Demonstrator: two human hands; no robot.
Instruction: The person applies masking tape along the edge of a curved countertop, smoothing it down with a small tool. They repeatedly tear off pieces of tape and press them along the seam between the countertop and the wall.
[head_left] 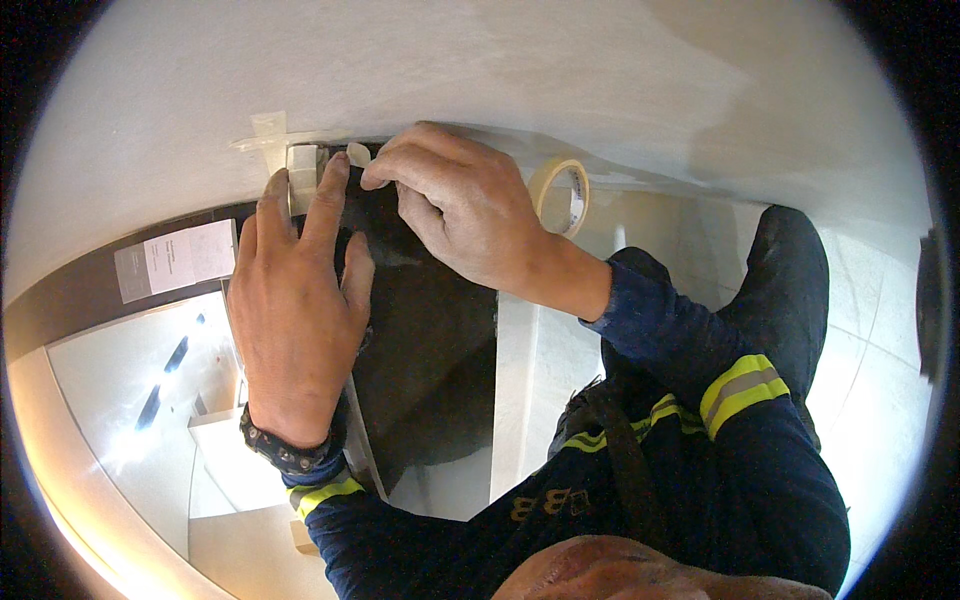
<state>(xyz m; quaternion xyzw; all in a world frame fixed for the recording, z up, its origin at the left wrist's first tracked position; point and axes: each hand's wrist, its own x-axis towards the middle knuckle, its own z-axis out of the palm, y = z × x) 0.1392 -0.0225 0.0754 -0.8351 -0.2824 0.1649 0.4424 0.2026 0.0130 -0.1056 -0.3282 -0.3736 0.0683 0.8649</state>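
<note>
My left hand [300, 300] lies palm down with its fingers stretched apart. Its index and middle fingertips rest on either side of a narrow white block [302, 162] at the foot of the wall. My right hand [455, 205] comes in from the right with its fingers curled together. What those fingers hold, if anything, is hidden. A small pale scrap [358, 154], perhaps tape, sits between the left index fingertip and the right fingertips. Under both hands stretches a dark flat surface [430, 340].
Beyond my right wrist a roll of masking tape [562, 196] stands on edge by the wall [600, 80]. Crossed tape strips [268, 140] stick to the wall. A printed label [178, 258] lies on the dark ledge at left. My leg [785, 270] is at the right.
</note>
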